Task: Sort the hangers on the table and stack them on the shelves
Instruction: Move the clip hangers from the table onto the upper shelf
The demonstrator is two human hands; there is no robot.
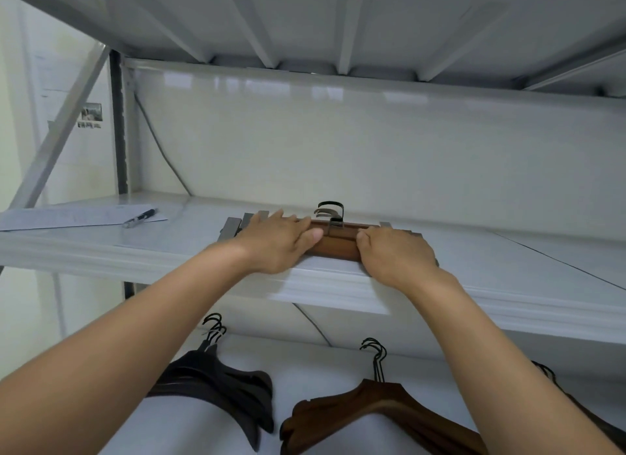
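Observation:
A stack of brown wooden clip hangers (337,242) with metal clips and dark hooks lies on the white upper shelf (169,251) near its front edge. My left hand (276,241) rests flat on the left half of the stack, fingers straight. My right hand (396,254) covers the right half, with its fingers bent over the stack's edge. On the shelf below lie a pile of black coat hangers (230,383) at the left and a pile of brown coat hangers (366,410) at the right, hooks pointing to the back.
A sheet of paper (78,215) with a pen (139,217) on it lies at the left of the upper shelf. Another shelf's underside (338,20) hangs close overhead. A cable (162,149) runs down the back wall. More brown hangers (576,397) show behind my right forearm.

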